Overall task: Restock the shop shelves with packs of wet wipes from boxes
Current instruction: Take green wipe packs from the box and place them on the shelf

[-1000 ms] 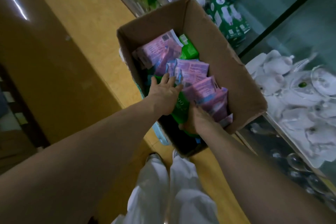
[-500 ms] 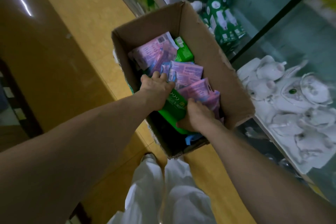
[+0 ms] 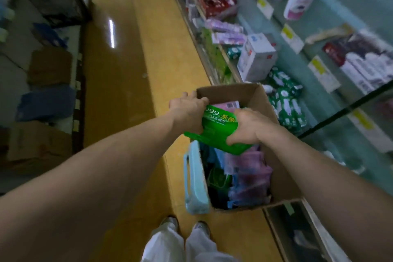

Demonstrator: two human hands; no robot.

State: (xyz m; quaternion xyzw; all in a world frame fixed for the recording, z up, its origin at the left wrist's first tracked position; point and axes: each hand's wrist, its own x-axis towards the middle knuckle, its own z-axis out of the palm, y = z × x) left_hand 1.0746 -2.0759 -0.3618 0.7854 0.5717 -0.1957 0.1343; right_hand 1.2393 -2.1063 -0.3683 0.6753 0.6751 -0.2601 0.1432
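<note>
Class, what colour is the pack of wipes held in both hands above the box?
Bright green pack with white and yellow print, seen in the head view.

Wears loose white trousers [image 3: 168, 244] w/ pale sneakers [image 3: 170, 221]; forearms [image 3: 110, 155] bare, short-sleeved or rolled, can't tell.

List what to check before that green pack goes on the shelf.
1. Left hand grips the green pack: ok.
2. Right hand grips its other end: ok.
3. Pack held above the pink packs in the box: ok.
4. Free spot on the shelf beside the box: cannot tell, blurred.
5. Pack's wrapper undamaged: cannot tell.
</note>
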